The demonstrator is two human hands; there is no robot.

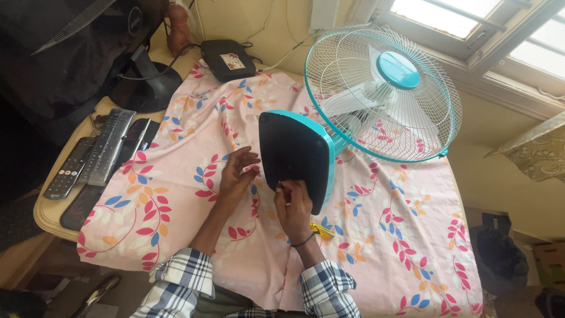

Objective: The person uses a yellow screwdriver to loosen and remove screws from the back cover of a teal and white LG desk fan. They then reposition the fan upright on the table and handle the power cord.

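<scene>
A teal table fan [382, 94] lies tipped on the pink floral cloth [176, 194], its black base underside [294, 156] facing me. My right hand [294, 206] presses a small dark tool against the lower edge of that base. Its fingers are closed on the tool. My left hand [236, 174] rests on the cloth just left of the base, fingers curled, with something small and pale at the fingertips. A yellow object [321, 229] lies on the cloth beside my right wrist.
Remote controls [88, 156] and a dark flat device lie at the table's left edge. A monitor stand [144, 88] and a black box [228, 59] sit at the back. Dark bags stand on the floor at the right [500, 259].
</scene>
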